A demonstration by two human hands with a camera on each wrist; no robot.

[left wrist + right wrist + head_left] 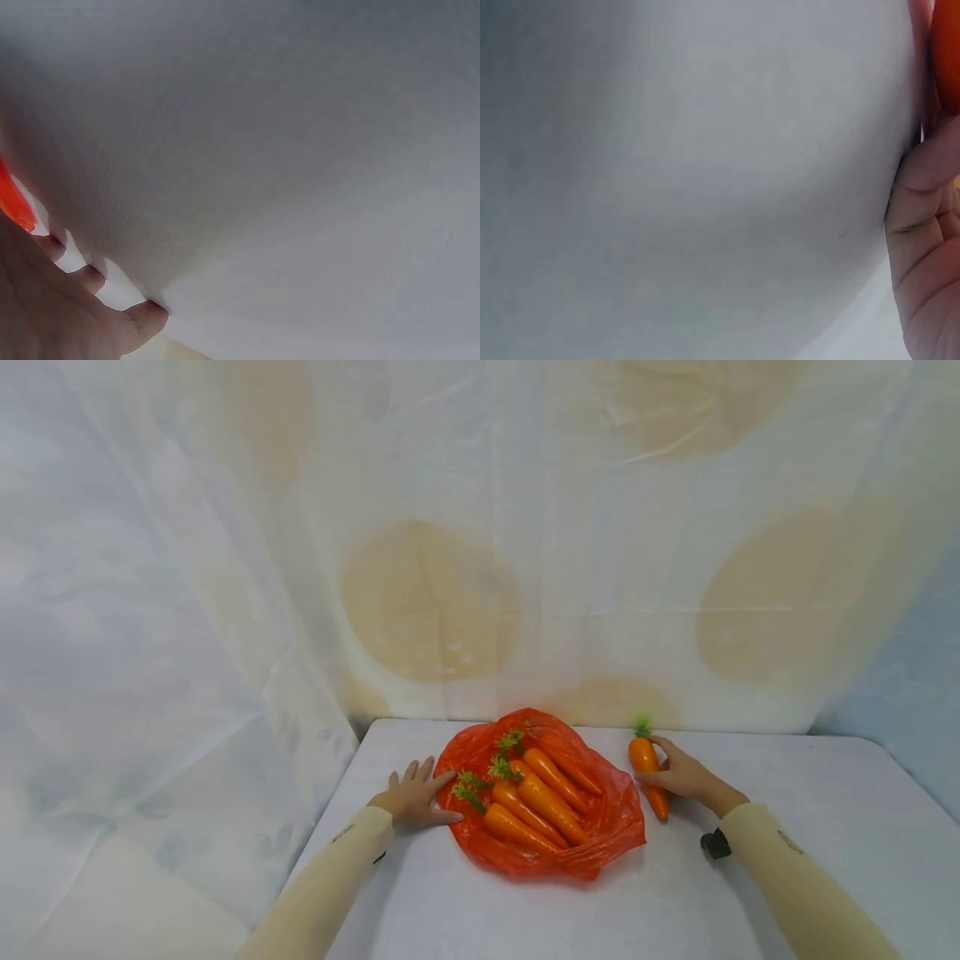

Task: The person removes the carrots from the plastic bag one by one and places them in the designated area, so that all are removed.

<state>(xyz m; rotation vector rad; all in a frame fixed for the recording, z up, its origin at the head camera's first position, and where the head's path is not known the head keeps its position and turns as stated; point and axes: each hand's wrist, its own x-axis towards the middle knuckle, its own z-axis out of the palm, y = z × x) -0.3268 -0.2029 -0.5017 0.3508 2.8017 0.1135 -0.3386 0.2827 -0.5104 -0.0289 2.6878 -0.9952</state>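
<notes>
So, going left to right, we've got a cream left sleeve [322,877] reaching up on the near left side of the red bag, and then the left hand [408,797] right at the bag's left edge. We'd call that grip wide: fingers splayed, thumb and index finger touching the plastic, nothing clutched. Next is the red bag [517,864] itself, crumpled and spread out on a white table [810,802], with a pale curtain [615,560] with tan circles hanging behind it. We count five carrots [551,802] lying in the bag, green tops toward its left, tips toward its right. Just past the bag's right edge, not touching it, is the lone carrot [643,755], leafy end pointing away from us. The right hand [686,777] has it, thumb across the body and fingers round the far side. Farther right of the bag we spot a black wrist device [716,844] and the right sleeve [795,877].
</notes>
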